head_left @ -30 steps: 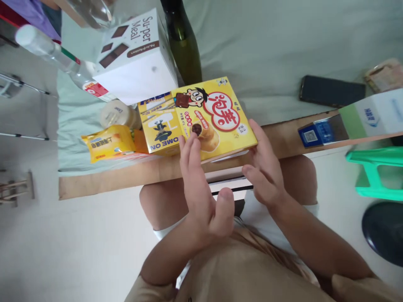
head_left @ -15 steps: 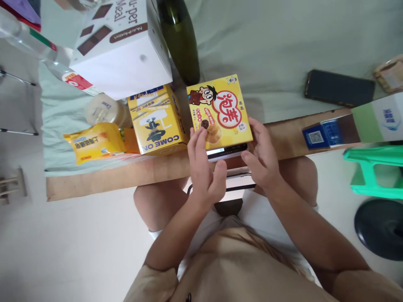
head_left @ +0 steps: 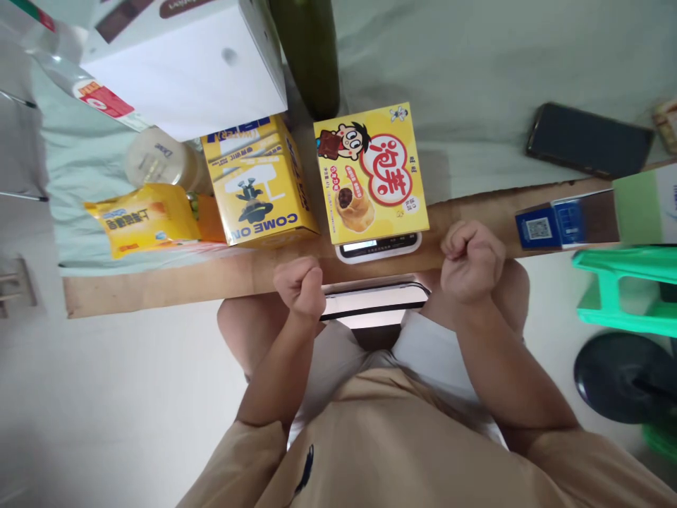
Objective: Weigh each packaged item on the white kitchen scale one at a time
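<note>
Both fists are curled and empty: left hand (head_left: 300, 285) and right hand (head_left: 472, 260) at the wooden table edge (head_left: 159, 291), flanking the yellow cartoon snack box (head_left: 370, 173) resting on a white scale (head_left: 378, 248).

Legible markings, listed outward from the person's curled fingers:

1. Yellow snack box (head_left: 370, 173), on a scale just beyond the fingers of both fists: large red Chinese characters reading "泡芙", with a cartoon face; the smaller print is too fine to read.
2. Yellow carton (head_left: 257, 183), beyond the left-hand fingers: "COME ON" in blue capitals, seen upside down; the blue lettering at its far edge is unclear.
3. Yellow packet (head_left: 142, 220), farther out to the left of those fingers: Chinese print, not legible.
4. Blue-and-white box (head_left: 560, 222), out to the right of the right-hand fingers: a QR code.
5. Scale display (head_left: 364, 245), nearest the fingers: digits unreadable.
</note>
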Demonstrator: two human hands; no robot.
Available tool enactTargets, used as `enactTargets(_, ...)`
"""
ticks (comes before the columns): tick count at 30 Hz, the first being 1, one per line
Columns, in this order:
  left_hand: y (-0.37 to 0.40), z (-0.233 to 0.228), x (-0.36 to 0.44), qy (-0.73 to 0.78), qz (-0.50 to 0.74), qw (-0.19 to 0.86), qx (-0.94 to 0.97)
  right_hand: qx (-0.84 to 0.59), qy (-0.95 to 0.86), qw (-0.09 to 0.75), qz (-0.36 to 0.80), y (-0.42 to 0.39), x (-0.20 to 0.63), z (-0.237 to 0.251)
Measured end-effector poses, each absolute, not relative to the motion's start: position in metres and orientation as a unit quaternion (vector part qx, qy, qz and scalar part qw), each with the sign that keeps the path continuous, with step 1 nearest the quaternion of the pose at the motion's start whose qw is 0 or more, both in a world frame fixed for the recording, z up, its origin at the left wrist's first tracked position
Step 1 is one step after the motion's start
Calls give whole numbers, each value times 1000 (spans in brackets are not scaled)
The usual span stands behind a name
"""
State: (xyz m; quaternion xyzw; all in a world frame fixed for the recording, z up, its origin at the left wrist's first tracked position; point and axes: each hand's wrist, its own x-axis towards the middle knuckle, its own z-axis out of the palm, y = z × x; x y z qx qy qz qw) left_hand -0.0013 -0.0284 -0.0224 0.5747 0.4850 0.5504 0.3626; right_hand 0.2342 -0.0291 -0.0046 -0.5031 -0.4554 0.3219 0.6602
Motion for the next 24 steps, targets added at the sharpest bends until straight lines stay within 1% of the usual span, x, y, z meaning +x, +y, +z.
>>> enactTargets(8, -19, -7, 10, 448, 541, 329, 631, -540, -510, 586, 325, -32, 239, -10)
enactTargets(16, -17, -3, 11, 435, 524, 293, 671, -515, -520, 603, 316, -31, 238, -12)
enactTargets(24, -17, 0, 12, 438, 522, 284, 674, -525, -532, 587, 310, -31, 239, -14)
